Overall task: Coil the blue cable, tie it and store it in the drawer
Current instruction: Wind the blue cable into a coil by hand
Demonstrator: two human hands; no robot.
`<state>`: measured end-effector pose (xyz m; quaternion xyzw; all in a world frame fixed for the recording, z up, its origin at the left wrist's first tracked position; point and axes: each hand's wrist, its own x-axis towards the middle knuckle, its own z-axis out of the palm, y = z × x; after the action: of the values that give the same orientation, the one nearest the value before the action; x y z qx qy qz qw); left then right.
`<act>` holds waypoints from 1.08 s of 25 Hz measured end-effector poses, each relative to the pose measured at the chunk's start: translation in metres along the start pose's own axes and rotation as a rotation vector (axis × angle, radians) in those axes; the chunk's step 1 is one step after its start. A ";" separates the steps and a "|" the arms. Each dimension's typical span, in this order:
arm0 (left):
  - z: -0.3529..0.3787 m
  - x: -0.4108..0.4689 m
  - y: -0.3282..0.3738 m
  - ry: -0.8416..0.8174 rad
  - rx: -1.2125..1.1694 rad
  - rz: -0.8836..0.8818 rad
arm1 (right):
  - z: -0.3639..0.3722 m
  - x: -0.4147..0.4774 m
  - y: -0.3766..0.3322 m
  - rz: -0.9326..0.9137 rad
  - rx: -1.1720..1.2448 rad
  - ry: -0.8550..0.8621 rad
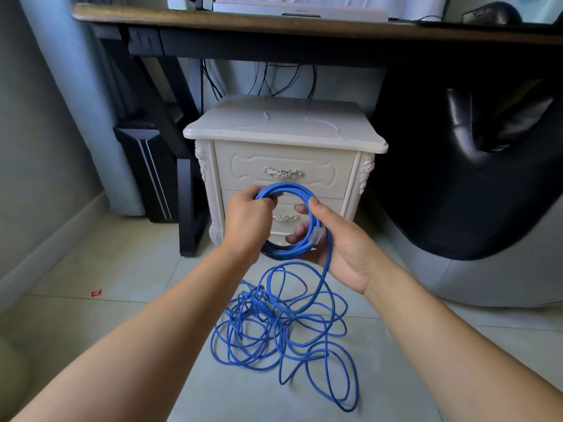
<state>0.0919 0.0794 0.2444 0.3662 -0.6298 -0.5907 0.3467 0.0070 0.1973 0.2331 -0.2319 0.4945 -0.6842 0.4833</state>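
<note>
My left hand [248,219] and right hand [341,251] both grip the coiled blue cable [292,220]; its loose tail drops from my right palm to a floor tangle below.

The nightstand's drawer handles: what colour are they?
Silver drawer handles, ornate, on a cream nightstand; head view.

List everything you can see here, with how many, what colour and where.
blue cable: one, blue; part coiled in both hands, rest tangled on the floor
nightstand: one, cream, two drawers shut, under the desk
desk: one, brown top, black frame, at back
computer tower: one, black, left of the nightstand
chair: one, black, right
red scrap: one, on the floor, left
left hand: grips the coil's top
right hand: holds the coil's side
</note>
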 end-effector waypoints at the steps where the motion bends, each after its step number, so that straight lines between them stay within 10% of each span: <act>1: 0.001 -0.002 0.001 0.024 -0.032 -0.031 | 0.001 -0.001 0.004 -0.014 0.018 -0.028; 10: -0.001 -0.006 0.001 0.099 -0.292 -0.292 | 0.007 -0.005 0.012 -0.075 0.146 -0.078; 20: 0.012 -0.024 -0.003 0.101 -0.228 0.029 | 0.025 0.001 0.012 -0.120 0.050 0.365; 27: 0.018 -0.027 -0.013 -0.113 -0.396 -0.232 | 0.013 0.001 0.000 -0.249 0.096 0.443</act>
<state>0.0896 0.1111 0.2300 0.3273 -0.4736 -0.7583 0.3058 0.0169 0.1906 0.2378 -0.1123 0.5227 -0.7953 0.2858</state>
